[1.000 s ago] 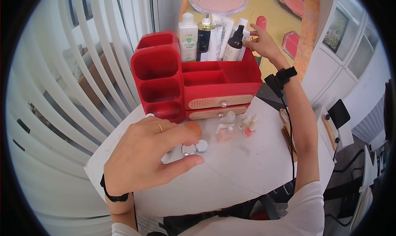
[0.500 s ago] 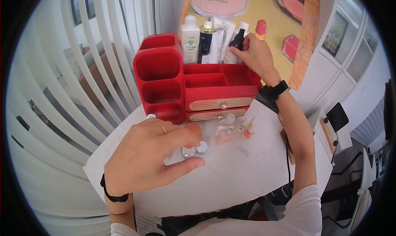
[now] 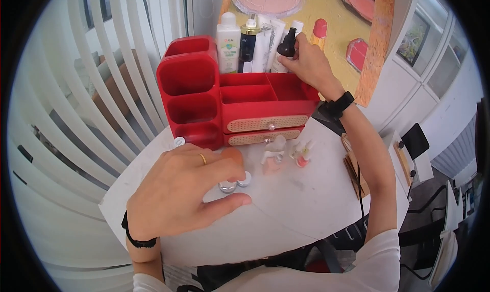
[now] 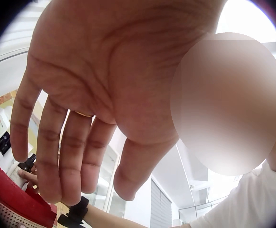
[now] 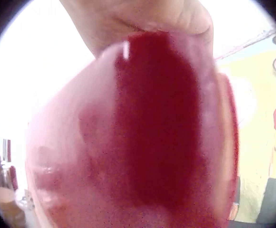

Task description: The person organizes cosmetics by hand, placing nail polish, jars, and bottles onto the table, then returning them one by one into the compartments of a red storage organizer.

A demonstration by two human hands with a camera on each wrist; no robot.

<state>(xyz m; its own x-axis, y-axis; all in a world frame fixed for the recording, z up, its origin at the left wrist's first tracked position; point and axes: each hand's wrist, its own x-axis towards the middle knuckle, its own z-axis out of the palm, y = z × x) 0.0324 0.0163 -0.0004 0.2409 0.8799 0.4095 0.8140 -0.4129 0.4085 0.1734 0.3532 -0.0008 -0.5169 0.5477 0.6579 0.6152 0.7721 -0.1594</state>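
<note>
At the back right of the red organizer, my right hand pinches a dark-topped spray bottle that stands among other bottles and tubes. In the right wrist view that hand shows at the top, behind a blurred red wall. My left hand hangs over the white table, fingers extended and holding nothing, beside silver-lidded jars that it partly covers. The left wrist view shows its bare palm, with the fingers pointing down.
A white bottle, a gold-collared dark bottle and white tubes stand behind the organizer trays. Small clear and pink bottles are in front of the drawers, near nail polish bottles. White slats rise at the left.
My right hand has come in from the right of the bottles and taken hold of the dark spray bottle. The left hand has stayed nearly still.
</note>
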